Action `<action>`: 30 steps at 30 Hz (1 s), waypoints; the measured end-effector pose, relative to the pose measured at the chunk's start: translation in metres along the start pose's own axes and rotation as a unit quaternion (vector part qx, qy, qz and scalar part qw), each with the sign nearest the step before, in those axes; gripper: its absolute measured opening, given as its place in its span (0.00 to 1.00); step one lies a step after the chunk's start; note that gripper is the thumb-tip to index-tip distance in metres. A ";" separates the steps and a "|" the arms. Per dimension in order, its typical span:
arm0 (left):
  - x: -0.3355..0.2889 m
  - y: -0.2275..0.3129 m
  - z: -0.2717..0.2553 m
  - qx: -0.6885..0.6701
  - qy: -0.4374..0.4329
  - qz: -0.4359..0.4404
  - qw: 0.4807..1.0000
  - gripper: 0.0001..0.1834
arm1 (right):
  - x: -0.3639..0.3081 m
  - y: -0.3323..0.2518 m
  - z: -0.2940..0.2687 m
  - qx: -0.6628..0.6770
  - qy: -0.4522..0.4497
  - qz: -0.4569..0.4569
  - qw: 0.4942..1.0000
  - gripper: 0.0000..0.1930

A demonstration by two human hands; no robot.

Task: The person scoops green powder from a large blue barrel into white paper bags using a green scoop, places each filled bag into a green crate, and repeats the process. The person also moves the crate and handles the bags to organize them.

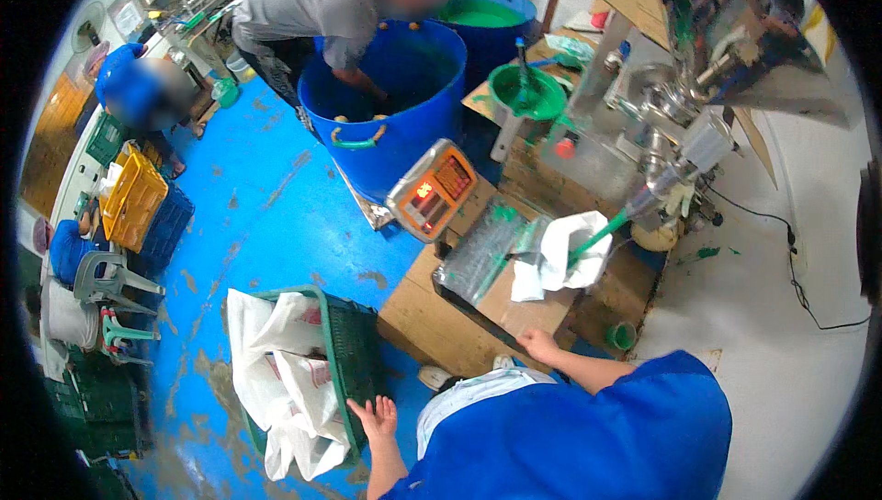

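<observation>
My left hand [375,417] is open, palm up and fingers apart, beside the rim of a green plastic crate [363,362]. White woven sacks [294,371] fill the crate and hang over its side. At the near edge of a cardboard sheet [533,318] on the bench scale is my right hand [539,346], its fingers curled; what they hold, if anything, is hidden. Beyond it, a white bag [579,241] sits under the green-stained nozzle [602,232] of a steel filling machine [657,123]. A clear plastic sheet smeared green [482,247] lies beside the bag.
The scale's lit orange display [432,190] stands behind the platform. A person in grey [308,13] reaches into a large blue drum [386,156]. A green basin [528,91] and a second drum [487,13] stand farther back. Yellow crates [133,197] and chairs [115,280] are left.
</observation>
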State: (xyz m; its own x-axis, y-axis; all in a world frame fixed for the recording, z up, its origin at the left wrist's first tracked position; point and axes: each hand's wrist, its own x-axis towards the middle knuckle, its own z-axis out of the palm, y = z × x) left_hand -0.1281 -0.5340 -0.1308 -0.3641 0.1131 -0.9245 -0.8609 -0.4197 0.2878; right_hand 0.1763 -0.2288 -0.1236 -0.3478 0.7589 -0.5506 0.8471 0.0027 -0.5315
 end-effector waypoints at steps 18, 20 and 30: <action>0.033 0.025 -0.073 -0.403 0.099 -0.028 0.909 0.09 | 0.172 -0.501 0.296 -0.326 -0.260 -0.386 0.823 0.34; 0.031 0.007 -0.086 -0.427 0.115 -0.010 0.897 0.12 | 0.170 -0.488 0.318 -0.291 -0.364 -0.418 0.780 0.27; 0.022 0.029 -0.129 -0.421 0.247 0.094 0.868 0.12 | 0.129 -0.475 0.373 -0.012 -0.411 -0.236 0.881 0.06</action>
State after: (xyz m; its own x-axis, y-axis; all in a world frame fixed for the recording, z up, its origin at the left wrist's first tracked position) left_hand -0.1154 -0.6597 -0.1752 -0.0946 -0.3410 -0.9353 -0.1629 -0.9215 0.3525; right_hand -0.4207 -0.3747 -0.1824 -0.8287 -0.0573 -0.5568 0.5348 0.2123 -0.8178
